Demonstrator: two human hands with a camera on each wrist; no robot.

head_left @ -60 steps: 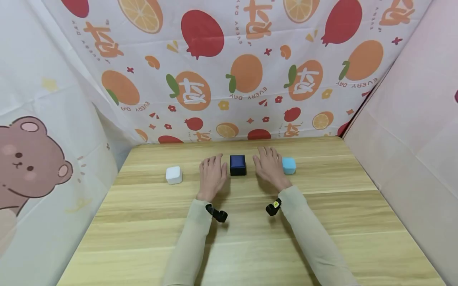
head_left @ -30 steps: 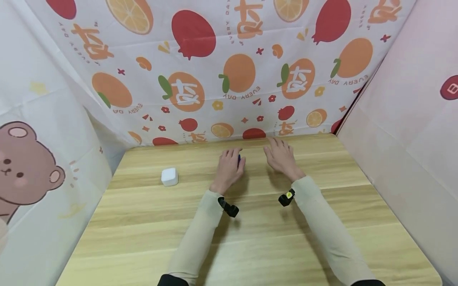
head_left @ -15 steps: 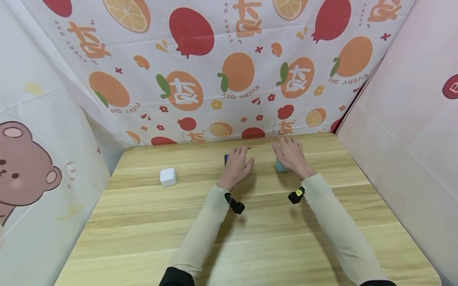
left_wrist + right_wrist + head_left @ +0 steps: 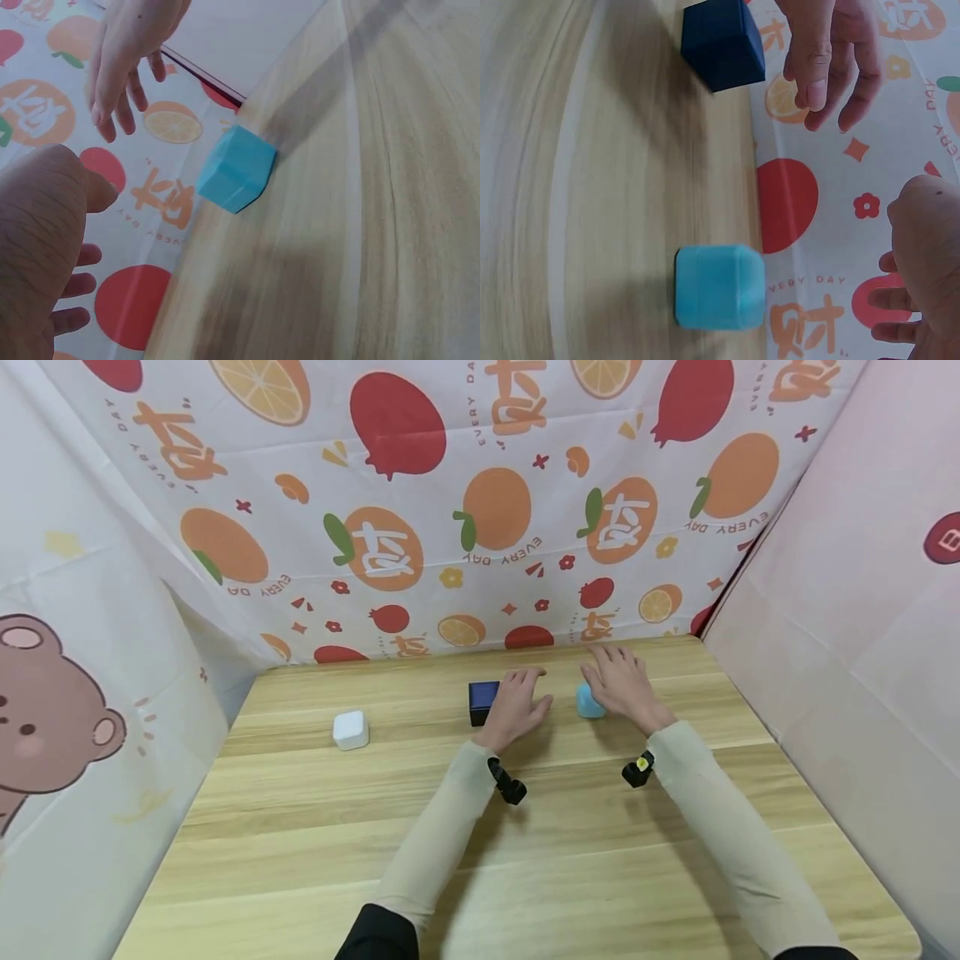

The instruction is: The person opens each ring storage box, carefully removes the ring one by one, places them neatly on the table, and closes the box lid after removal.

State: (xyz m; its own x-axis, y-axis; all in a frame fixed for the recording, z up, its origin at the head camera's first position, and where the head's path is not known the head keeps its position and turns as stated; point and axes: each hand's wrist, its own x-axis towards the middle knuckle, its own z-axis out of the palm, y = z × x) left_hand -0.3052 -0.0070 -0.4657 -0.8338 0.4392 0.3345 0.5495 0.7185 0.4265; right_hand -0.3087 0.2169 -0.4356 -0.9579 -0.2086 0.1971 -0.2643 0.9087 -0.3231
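Note:
A dark blue box (image 4: 482,697) with a black lower part stands near the back of the table, partly covered by my left hand (image 4: 517,706) in the head view. That hand hovers just right of the box, fingers relaxed and holding nothing. A light blue rounded box (image 4: 588,702) stands farther right. My right hand (image 4: 624,687) is above and beside it, overlapping its right side in the head view, also with nothing in its fingers. In the right wrist view both the light blue box (image 4: 720,287) and the dark blue box (image 4: 724,43) rest on the table, apart from the hands.
A white rounded box (image 4: 351,730) stands at the left on the wooden table (image 4: 300,827). Behind the table hangs a fruit-print cloth (image 4: 442,502). Pale cloth walls (image 4: 840,635) close in the sides. A black camera strap (image 4: 508,782) sits on each wrist.
Both hands have moved right above the table. My left hand has passed over the dark blue box, which shows again on its left. The light blue box, hidden earlier, now shows beside my right hand.

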